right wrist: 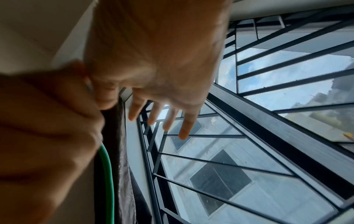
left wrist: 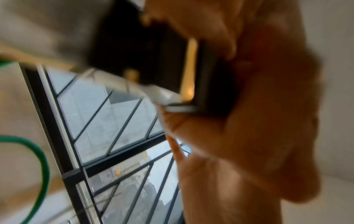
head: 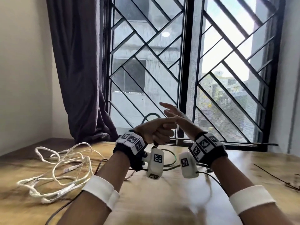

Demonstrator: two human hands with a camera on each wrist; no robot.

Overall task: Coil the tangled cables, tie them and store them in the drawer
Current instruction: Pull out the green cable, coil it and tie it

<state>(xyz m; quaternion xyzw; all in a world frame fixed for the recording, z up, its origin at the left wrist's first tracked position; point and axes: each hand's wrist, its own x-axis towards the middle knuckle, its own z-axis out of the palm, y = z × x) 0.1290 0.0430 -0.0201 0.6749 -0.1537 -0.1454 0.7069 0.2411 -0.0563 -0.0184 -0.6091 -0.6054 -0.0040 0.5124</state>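
Note:
My left hand (head: 155, 132) is raised above the wooden table (head: 162, 202), its fingers curled round a green cable (head: 150, 114). One loop of that cable arches up behind the fist, and more of it lies on the table under my wrists. In the right wrist view the green cable (right wrist: 107, 169) hangs down out of the left fist (right wrist: 47, 133). My right hand (head: 172, 111) is held just beyond the left, fingers spread and straight (right wrist: 184, 128), holding nothing. The left wrist view is blurred and shows a bend of the green cable (left wrist: 43, 166). No drawer is in view.
A tangle of white cable (head: 56, 169) lies on the left of the table. Thin black ties (head: 279, 179) lie at the right edge. A barred window (head: 186, 70) and a dark curtain (head: 81, 70) stand close behind the table.

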